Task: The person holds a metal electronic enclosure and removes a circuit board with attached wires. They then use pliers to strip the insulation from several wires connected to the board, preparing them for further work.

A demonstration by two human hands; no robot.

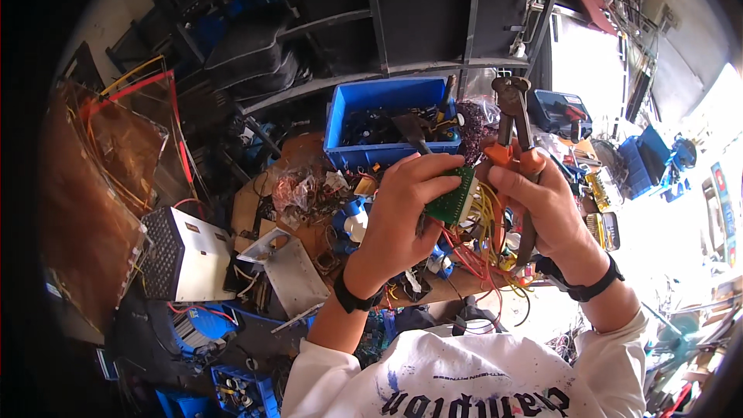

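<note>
A worker at a cluttered bench (445,292) holds a green circuit board (450,203) above its near edge, in front of the chest. The left hand (406,197) grips the board along its left side, fingers over the face, a hold that probably steadies it while leaving the wired right edge free. Yellow wires (487,213) and red wires (462,250) hang from that edge toward the bench. The right hand (551,203) is wrapped around orange-handled pincers (507,125), their head pointing up and away from the body, which likely keeps the metal clear of the fingers and wiring; whether those fingers also catch some wires cannot be told. Just beyond, a blue plastic bin (364,158) stands seemingly within reach, its walls keeping dark, jumbled parts (375,127) together.
</note>
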